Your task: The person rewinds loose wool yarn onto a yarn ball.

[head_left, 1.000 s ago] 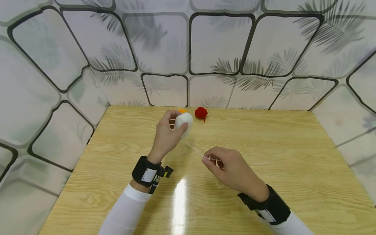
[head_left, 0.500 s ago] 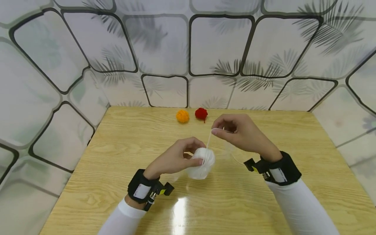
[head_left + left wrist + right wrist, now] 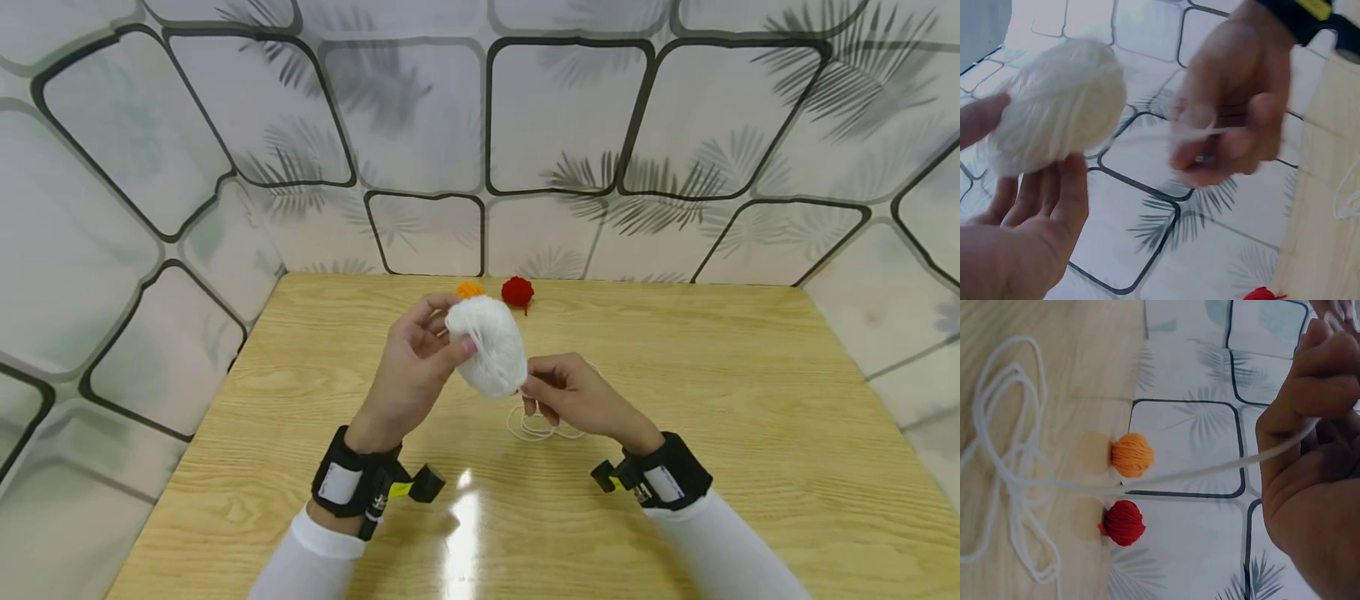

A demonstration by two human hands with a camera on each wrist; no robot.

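A ball of white yarn (image 3: 491, 350) is held up over the table in my left hand (image 3: 412, 358), thumb on its near face and fingers behind. In the left wrist view the white ball (image 3: 1060, 106) shows its wound strands. Close by its lower right side, my right hand (image 3: 581, 396) pinches the white strand (image 3: 1210, 467) that runs from the ball. In the right wrist view that strand passes through the curled fingers and down to loose loops (image 3: 1013, 425) lying on the table.
An orange yarn ball (image 3: 1132, 455) and a red yarn ball (image 3: 517, 292) sit at the table's back edge, the orange one partly behind the white ball in the head view. A patterned cloth wall (image 3: 420, 117) rises behind the wooden table (image 3: 720, 400).
The white ball went down and right, then came back up and turned in my left hand. My right hand swung up over it, then dropped to its lower right side, still pinching the strand.
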